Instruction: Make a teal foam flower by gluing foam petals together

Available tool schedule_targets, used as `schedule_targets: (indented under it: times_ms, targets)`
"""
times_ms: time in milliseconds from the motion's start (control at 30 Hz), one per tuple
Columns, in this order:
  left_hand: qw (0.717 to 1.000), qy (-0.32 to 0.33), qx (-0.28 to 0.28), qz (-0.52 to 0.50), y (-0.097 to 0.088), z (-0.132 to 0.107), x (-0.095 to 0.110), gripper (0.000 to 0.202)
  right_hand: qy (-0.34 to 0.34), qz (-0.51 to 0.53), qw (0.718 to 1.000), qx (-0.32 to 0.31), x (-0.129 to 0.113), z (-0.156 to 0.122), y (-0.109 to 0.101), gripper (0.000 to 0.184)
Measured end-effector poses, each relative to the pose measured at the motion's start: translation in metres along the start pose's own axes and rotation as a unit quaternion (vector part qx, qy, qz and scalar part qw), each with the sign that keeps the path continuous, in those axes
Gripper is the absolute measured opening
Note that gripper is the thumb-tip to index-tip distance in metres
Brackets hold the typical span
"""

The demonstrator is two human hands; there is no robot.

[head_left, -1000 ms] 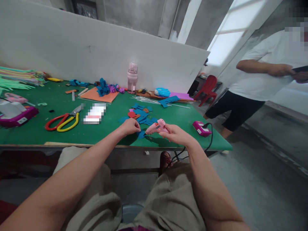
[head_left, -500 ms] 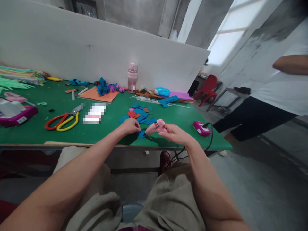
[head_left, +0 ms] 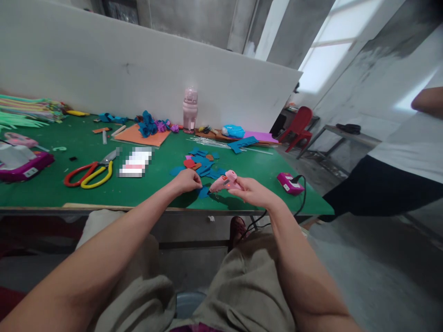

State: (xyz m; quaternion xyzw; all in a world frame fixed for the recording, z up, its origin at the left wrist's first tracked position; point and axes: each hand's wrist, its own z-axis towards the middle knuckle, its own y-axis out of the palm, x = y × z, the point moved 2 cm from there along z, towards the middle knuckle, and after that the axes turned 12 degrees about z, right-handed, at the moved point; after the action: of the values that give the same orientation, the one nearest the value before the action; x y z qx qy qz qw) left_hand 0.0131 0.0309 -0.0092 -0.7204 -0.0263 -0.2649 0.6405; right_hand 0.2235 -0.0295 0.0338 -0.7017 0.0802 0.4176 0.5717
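My right hand point(head_left: 252, 191) is wrapped round the handle of a pink hot glue gun point(head_left: 224, 182), with a small orange light on its side. Its nozzle points left and down at a blue cut piece point(head_left: 203, 192) by the table's front edge. My left hand point(head_left: 188, 181) is closed in a pinch at the left edge of that blue piece; the fingertips are partly hidden. Just beyond both hands lies a loose pile of blue cut pieces point(head_left: 206, 164), with a red piece point(head_left: 189, 163) and some brown ones among them.
Red-and-yellow-handled scissors point(head_left: 90, 174) and a blurred white rectangle point(head_left: 136, 162) lie left on the green table point(head_left: 166, 196). A pink bottle point(head_left: 190, 110) stands at the back. Right are a magenta power socket point(head_left: 290, 183) with a black cable and a person in a white shirt point(head_left: 410, 138).
The person on the right has shifted further right. My hands, the glue gun and the blue piece stay nearly where they were.
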Motion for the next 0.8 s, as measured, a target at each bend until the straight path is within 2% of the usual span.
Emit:
schedule_targets:
  times_ms: [300, 400, 467, 600, 667, 733, 800]
  targets:
    - [1.000, 0.001, 0.001, -0.007, 0.001, 0.000, -0.001, 0.013, -0.001, -0.045, 0.999, 0.027, -0.005, -0.002, -0.001, 0.019]
    - [1.000, 0.001, -0.003, -0.007, 0.001, 0.001, -0.002, 0.013, 0.012, 0.000, 0.999, 0.043, -0.006, -0.006, -0.005, 0.021]
    - [1.000, 0.003, -0.005, -0.007, 0.002, 0.001, -0.002, 0.013, 0.039, 0.074, 0.995, 0.051, -0.001, -0.009, -0.009, 0.026]
    - [1.000, 0.002, -0.003, -0.021, 0.002, 0.002, -0.005, 0.014, 0.064, 0.275, 0.958, 0.047, 0.021, -0.008, -0.015, 0.039]
    - [1.000, 0.004, -0.007, -0.029, 0.003, 0.002, -0.006, 0.015, 0.076, 0.340, 0.936, 0.041, 0.039, -0.003, -0.016, 0.040]
    - [0.999, 0.016, -0.012, -0.042, 0.003, 0.002, -0.007, 0.015, 0.102, 0.361, 0.925, 0.059, 0.059, 0.003, -0.017, 0.038]
    - [0.998, 0.038, -0.020, -0.056, 0.003, 0.001, -0.007, 0.016, 0.132, 0.323, 0.932, 0.098, 0.078, 0.009, -0.018, 0.032]
